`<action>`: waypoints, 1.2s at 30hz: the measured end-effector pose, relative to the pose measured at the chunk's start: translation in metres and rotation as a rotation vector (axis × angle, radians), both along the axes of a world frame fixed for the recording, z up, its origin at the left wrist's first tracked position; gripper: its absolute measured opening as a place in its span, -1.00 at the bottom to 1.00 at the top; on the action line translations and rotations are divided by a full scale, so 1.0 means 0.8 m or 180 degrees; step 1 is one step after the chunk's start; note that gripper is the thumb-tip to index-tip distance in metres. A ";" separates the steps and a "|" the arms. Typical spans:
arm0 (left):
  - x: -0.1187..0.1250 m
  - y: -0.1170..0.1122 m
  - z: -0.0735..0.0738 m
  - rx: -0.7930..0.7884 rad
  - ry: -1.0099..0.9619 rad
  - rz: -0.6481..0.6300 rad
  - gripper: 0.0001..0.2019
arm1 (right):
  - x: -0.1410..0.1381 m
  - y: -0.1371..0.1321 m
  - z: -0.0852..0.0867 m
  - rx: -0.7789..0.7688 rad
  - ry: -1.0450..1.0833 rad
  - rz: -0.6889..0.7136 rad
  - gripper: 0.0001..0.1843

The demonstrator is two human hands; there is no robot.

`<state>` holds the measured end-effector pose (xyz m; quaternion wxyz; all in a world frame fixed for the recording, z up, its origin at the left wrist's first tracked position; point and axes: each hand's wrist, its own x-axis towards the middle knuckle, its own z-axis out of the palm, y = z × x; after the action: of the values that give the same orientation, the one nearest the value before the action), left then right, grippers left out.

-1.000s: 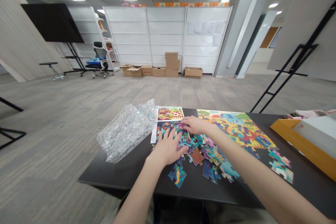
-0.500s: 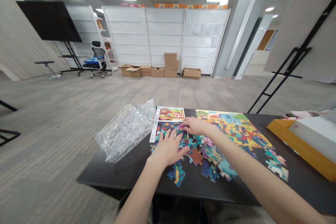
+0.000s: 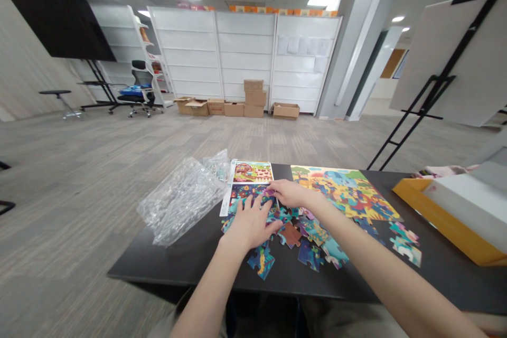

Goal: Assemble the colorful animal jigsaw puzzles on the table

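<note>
Resting open over loose jigsaw pieces (image 3: 291,235) on the black table (image 3: 174,266), the left hand (image 3: 249,227) had barely shifted, and the right hand (image 3: 292,193) stayed at a purple piece (image 3: 270,190) by the printed picture sheet (image 3: 252,172). Whether those fingers gripped it could not be told; the left palm hid the pieces beneath.

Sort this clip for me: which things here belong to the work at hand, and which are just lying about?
In use: left hand, right hand, loose jigsaw pieces, printed picture sheet.

Lying about: clear plastic bag, yellow box, cardboard boxes.
</note>
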<state>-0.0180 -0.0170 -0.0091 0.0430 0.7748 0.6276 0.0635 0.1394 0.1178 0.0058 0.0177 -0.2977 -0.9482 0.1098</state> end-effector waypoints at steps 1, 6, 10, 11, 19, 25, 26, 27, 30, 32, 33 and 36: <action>0.000 0.001 0.001 0.0002 0.0000 0.0007 -0.30 | 0.001 0.000 -0.001 -0.0001 0.0042 0.0011 -0.62; -0.001 0.008 0.008 0.0044 -0.0033 0.0039 -0.33 | 0.022 -0.006 0.012 0.0091 0.0295 -0.0061 -0.57; -0.001 0.009 0.012 0.0067 -0.0011 0.0088 -0.36 | 0.048 -0.029 0.040 0.0144 0.0486 -0.0246 -0.61; -0.002 0.009 0.012 0.0049 0.0011 0.0096 -0.37 | 0.053 -0.037 0.047 0.0156 0.0593 -0.0310 -0.63; -0.003 0.001 0.014 0.0018 0.0222 0.0128 -0.45 | 0.071 -0.099 0.060 -0.0174 0.1188 -0.0430 -0.71; -0.003 0.000 0.013 0.0118 0.0235 0.0130 -0.45 | 0.085 -0.099 0.043 -0.0243 0.1315 -0.0656 -0.74; -0.003 0.000 0.013 0.0138 0.0217 0.0135 -0.45 | 0.088 -0.098 0.041 -0.0216 0.1313 -0.0716 -0.74; -0.003 0.001 0.013 0.0159 0.0196 0.0136 -0.44 | 0.090 -0.097 0.038 -0.0199 0.1308 -0.0770 -0.73; -0.005 0.004 0.011 0.0226 0.0136 0.0112 -0.43 | 0.097 -0.098 0.033 -0.0190 0.1300 -0.0860 -0.72; -0.005 0.005 0.009 0.0258 0.0140 0.0127 -0.42 | 0.101 -0.100 0.032 -0.0166 0.1294 -0.0895 -0.71; -0.005 0.005 0.008 0.0252 0.0160 0.0153 -0.42 | 0.103 -0.101 0.032 -0.0156 0.1275 -0.0907 -0.71; -0.004 0.005 0.008 0.0184 0.0230 0.0208 -0.42 | 0.102 -0.097 0.038 -0.0134 0.1129 -0.0911 -0.68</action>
<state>-0.0210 -0.0130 -0.0026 -0.0042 0.7566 0.6516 0.0550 0.2214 0.0403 0.0361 0.1932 -0.4055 -0.8758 0.1766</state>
